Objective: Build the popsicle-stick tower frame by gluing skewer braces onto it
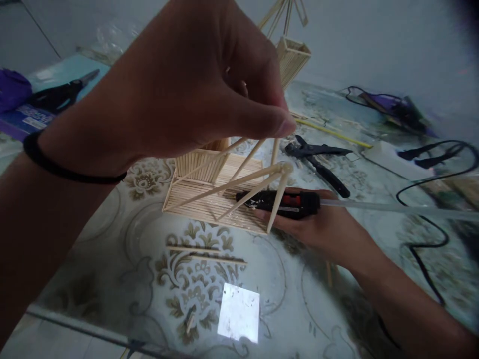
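Observation:
A small structure of thin wooden sticks [220,212] rests on the patterned table, with a slatted base, a box part and slanting sticks that meet at a knob. Above it my left hand [209,85] is closed, thumb pressed to the fingers; what it pinches is hidden or too small to make out. My right hand [318,229] wraps round a black glue gun [288,203], whose nozzle points left over the slatted base, behind the slanting sticks. A clear glue stick [359,205] runs out of its back end.
Black pliers [318,164] lie right of the structure. Loose sticks [209,255] and a white square [238,313] are in front. Behind stands a stick-built tower [295,60]. A black cable [426,244] curls at right; scissors [63,94] lie at left.

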`<state>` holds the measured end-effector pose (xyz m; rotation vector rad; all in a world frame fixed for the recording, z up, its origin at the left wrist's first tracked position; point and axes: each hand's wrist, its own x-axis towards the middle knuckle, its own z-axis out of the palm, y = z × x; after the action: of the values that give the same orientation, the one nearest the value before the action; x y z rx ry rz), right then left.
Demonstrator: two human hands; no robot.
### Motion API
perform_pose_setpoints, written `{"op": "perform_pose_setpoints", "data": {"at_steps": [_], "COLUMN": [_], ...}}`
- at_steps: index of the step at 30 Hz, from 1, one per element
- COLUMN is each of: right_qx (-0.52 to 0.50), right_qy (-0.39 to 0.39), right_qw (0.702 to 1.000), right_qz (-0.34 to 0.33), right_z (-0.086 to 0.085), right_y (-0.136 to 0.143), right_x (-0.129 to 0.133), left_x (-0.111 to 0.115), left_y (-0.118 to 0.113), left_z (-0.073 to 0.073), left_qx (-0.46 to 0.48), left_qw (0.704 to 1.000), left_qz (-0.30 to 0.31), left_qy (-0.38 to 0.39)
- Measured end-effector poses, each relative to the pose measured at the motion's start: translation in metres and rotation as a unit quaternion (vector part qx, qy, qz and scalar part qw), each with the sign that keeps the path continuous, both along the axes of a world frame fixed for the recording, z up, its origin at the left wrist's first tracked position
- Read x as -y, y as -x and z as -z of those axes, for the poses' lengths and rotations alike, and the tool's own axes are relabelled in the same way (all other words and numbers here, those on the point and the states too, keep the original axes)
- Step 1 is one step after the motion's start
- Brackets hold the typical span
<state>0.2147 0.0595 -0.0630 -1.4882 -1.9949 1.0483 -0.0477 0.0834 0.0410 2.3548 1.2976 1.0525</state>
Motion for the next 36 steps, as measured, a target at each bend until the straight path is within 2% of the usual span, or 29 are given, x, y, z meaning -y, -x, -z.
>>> {"op": "perform_pose_setpoints", "data": {"at_steps": [3,7,11,16,22,27,32,36], "right_qx": [-0.005,0.009,0.025,0.027,-0.002,-0.004,-0.006,0.011], "right_qy": [0.035,0.020,-0.003,-0.008,-0.009,-0.010,-0.006,-0.018], "right_qw": [0.999,1.000,0.999,0.999,1.000,1.000,1.000,1.000], "right_qz": [-0.008,0.007,0.025,0.027,0.028,0.028,0.024,0.018], "right_z": [-0.002,-0.001,0.003,0.005,0.010,0.011,0.010,0.011], "right_y": [0.003,0.005,0.004,0.004,0.002,0.002,0.004,0.005], "right_x": [-0.002,-0.002,0.000,0.001,0.001,0.002,0.002,0.001], "left_x": [0.002,0.002,-0.005,-0.006,-0.001,-0.004,-0.004,-0.008], "left_y": [-0.002,-0.005,-0.008,-0.003,-0.001,-0.005,-0.004,-0.003], "left_z": [0.000,-0.004,-0.010,-0.013,-0.013,-0.009,-0.008,-0.007], "left_qx": [-0.002,-0.040,-0.073,-0.083,-0.025,-0.041,-0.030,-0.030], "left_qw": [1.000,0.998,0.994,0.994,0.998,0.997,0.998,0.998], "left_qz": [-0.024,-0.040,-0.052,-0.018,0.000,-0.031,-0.024,-0.041], "left_qy": [-0.007,0.004,0.059,0.071,0.056,0.057,0.041,0.047]}}
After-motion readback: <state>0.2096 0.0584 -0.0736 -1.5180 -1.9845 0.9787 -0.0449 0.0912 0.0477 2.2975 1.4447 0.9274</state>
